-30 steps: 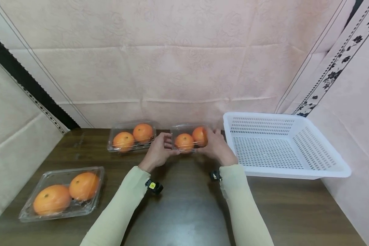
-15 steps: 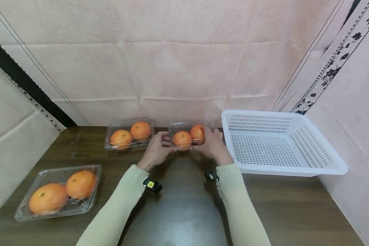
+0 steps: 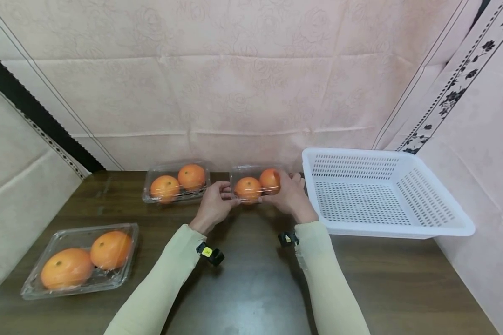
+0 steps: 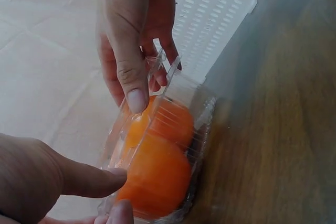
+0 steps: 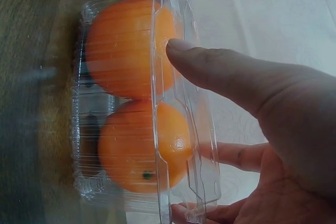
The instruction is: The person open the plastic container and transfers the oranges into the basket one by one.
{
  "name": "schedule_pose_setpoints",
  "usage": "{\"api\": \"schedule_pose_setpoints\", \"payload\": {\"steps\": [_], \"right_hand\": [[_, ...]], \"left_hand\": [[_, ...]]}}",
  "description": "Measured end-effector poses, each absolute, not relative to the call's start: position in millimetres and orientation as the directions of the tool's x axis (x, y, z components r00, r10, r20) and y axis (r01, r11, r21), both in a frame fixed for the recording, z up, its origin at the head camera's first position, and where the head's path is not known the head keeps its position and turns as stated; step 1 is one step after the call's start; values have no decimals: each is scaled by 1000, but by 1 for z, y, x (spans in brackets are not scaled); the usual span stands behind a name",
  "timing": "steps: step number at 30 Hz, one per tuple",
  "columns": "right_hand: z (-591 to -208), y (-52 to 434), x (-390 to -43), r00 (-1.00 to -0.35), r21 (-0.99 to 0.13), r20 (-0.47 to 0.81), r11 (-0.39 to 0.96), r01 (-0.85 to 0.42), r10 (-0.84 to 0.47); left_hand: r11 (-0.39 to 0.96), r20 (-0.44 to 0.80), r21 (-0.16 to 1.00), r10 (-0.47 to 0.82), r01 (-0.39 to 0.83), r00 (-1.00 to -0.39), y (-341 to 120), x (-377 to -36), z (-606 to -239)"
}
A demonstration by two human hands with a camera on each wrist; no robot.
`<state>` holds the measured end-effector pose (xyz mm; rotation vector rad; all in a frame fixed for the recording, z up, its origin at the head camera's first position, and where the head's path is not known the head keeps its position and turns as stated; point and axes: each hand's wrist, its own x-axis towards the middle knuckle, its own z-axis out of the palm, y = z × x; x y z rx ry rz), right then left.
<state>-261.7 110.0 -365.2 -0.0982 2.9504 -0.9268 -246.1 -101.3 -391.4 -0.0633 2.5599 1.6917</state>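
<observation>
A clear plastic clamshell box (image 3: 255,172) with two oranges (image 5: 128,48) in it stands at the back of the table, between both hands. My left hand (image 3: 215,204) holds its left end, the thumb (image 4: 94,179) at the rim and fingertips beside it. At the right end, my right hand (image 3: 291,197) grips the box, thumb (image 5: 210,66) on the near rim and fingers round the end and far side. Just left of the left hand is a second clear box (image 3: 148,197) with two oranges. A third such box (image 3: 127,279) lies at the front left, also holding two.
A white perforated plastic basket (image 3: 390,232) stands to the right, close beside my right hand. Pale patterned cloth (image 3: 251,102) hangs behind the dark wooden table (image 3: 243,288) and along both its sides.
The whole head view has shifted slightly against a second ago. Both hands stay on the middle box, which keeps its place between the second box and the basket.
</observation>
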Motion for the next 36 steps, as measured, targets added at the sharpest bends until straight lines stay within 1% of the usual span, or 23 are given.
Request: {"api": "schedule_pose_setpoints", "payload": {"steps": [11, 18, 22, 29, 36], "right_hand": [[-366, 109, -264, -996, -567, -20, 822, -63, -90], [-366, 109, -264, -995, -563, -18, 824, -71, -99], [-366, 109, -264, -995, -565, -19, 822, -70, -98], [-366, 109, -264, -996, -589, -17, 806, -61, -88], [-365, 110, -263, -996, -595, -23, 802, -56, -86]], "left_hand": [[315, -137, 938, -43, -144, -990, -99, -246, -393], [308, -206, 928, -43, -209, -978, -103, -245, -393], [257, -250, 935, -6, -243, -968, -109, -246, -394], [104, -301, 951, 78, -293, -950, -115, -251, -397], [29, -325, 946, 83, -323, -942, -114, -255, -400]]}}
